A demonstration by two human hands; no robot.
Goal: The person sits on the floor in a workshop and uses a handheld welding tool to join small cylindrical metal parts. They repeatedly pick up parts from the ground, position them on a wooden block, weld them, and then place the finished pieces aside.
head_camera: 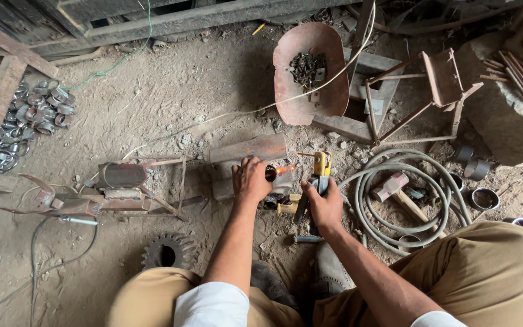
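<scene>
the dirt floor (171, 103) carries everything here, strewn with scrap. a grey coiled hose (388, 181) lies to the right, with a hammer (394, 189) resting inside its loops. a rusty rounded scoop pan (307, 72) sits further up, holding a heap of small dark metal bits. a pile of shiny metal rings (31, 115) lies far left, well apart from the hands. a dark toothed gear (166, 252) lies by the left knee. in the middle, a rusty brown metal block (249, 150) sits on the floor, flat-topped and dull. the left hand (250, 180) is closed over a small cylindrical metal piece (272, 174) just beside the block, its end glowing orange. the right hand (324, 204) grips a yellow-headed electrode holder (321, 166), its tip near the glowing end
</scene>
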